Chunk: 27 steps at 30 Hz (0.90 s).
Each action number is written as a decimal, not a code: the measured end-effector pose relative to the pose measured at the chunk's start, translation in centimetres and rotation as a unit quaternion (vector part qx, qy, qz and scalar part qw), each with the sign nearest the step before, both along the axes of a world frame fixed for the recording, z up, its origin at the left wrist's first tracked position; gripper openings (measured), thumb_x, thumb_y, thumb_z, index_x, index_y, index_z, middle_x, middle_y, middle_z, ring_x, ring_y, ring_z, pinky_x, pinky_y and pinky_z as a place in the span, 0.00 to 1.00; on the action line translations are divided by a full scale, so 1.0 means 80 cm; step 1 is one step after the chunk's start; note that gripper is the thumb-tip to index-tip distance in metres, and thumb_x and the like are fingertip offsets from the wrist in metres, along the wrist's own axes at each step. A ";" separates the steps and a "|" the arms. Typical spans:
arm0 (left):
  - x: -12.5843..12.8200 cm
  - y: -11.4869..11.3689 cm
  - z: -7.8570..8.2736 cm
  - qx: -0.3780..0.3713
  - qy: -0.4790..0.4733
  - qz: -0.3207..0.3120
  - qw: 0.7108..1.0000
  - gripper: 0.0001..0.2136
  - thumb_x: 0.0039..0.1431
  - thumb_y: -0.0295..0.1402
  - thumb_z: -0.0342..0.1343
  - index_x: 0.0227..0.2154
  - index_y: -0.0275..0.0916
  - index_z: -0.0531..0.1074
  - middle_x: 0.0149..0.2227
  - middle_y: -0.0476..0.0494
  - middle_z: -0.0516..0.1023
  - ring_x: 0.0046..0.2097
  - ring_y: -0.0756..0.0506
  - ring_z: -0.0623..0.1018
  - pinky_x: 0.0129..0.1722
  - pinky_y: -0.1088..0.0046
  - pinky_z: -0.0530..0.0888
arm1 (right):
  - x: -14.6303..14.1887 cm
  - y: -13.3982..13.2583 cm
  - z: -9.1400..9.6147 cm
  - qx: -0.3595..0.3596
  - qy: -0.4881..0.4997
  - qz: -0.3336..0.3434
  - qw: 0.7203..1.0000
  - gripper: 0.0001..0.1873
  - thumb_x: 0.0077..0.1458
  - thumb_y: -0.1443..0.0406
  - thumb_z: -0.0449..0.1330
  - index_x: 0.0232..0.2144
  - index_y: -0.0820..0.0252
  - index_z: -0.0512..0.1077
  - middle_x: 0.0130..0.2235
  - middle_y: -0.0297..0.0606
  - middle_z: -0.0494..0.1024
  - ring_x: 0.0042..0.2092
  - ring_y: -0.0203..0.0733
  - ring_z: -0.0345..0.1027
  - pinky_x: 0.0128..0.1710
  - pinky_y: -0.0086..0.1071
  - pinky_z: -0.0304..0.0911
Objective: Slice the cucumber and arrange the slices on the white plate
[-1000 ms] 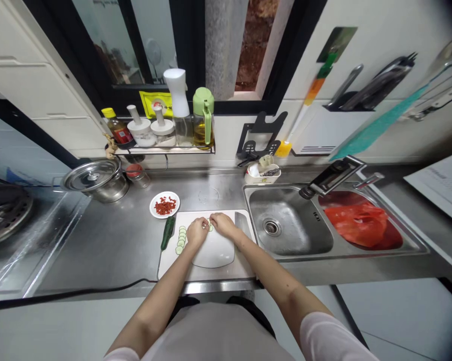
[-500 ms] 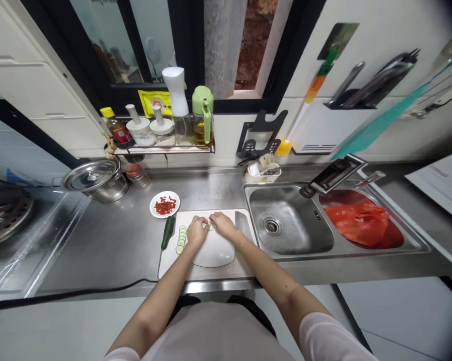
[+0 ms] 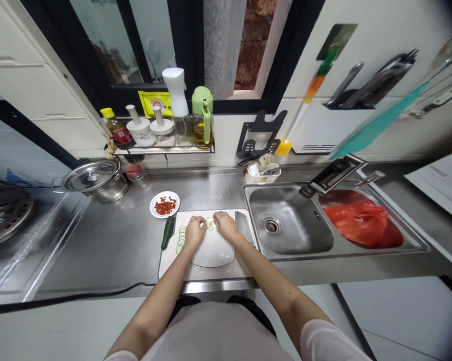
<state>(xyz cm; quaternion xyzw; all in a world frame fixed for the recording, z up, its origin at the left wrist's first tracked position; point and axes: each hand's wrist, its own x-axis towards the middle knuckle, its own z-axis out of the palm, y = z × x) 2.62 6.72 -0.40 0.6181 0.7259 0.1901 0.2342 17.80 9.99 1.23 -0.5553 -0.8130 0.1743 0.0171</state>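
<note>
1. Cucumber slices (image 3: 210, 224) are shown on the cutting board (image 3: 211, 272), between the curled left hand (image 3: 195, 231) and right hand (image 3: 226, 226).
2. Whether any slice is pinched cannot be told, as the fingertips are hidden.

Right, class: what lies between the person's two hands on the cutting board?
A few cucumber slices lie between the left hand and the right hand on the white cutting board, seen in the head view.

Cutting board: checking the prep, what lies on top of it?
Cucumber slices, a white dish, a knife blade, the left hand and the right hand. Anything beneath them is covered.
</note>
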 end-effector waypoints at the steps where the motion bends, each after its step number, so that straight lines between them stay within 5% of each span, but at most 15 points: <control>1: -0.001 -0.001 0.001 0.002 -0.003 0.003 1.000 0.05 0.57 0.31 0.53 0.33 0.41 0.73 0.38 0.45 0.72 0.41 0.47 0.73 0.40 0.73 0.66 | 0.001 -0.002 0.001 0.001 0.001 -0.019 1.000 0.13 0.64 0.64 0.46 0.43 0.59 0.69 0.44 0.43 0.73 0.47 0.42 0.62 0.42 0.30 0.55; 9: 0.010 0.001 0.009 -0.029 0.033 -0.001 0.999 0.08 0.58 0.40 0.53 0.32 0.42 0.73 0.39 0.46 0.72 0.39 0.47 0.72 0.35 0.74 0.64 | 0.000 -0.011 0.004 -0.016 -0.014 -0.063 0.998 0.11 0.63 0.61 0.49 0.41 0.58 0.68 0.44 0.41 0.74 0.46 0.41 0.65 0.38 0.29 0.55; 27: 0.011 0.006 0.009 -0.049 0.060 0.002 0.997 0.08 0.57 0.41 0.55 0.32 0.43 0.73 0.40 0.47 0.72 0.38 0.47 0.73 0.34 0.74 0.64 | 0.000 -0.008 0.004 -0.035 -0.041 -0.058 0.997 0.11 0.63 0.62 0.50 0.43 0.59 0.68 0.43 0.44 0.75 0.46 0.42 0.66 0.39 0.30 0.56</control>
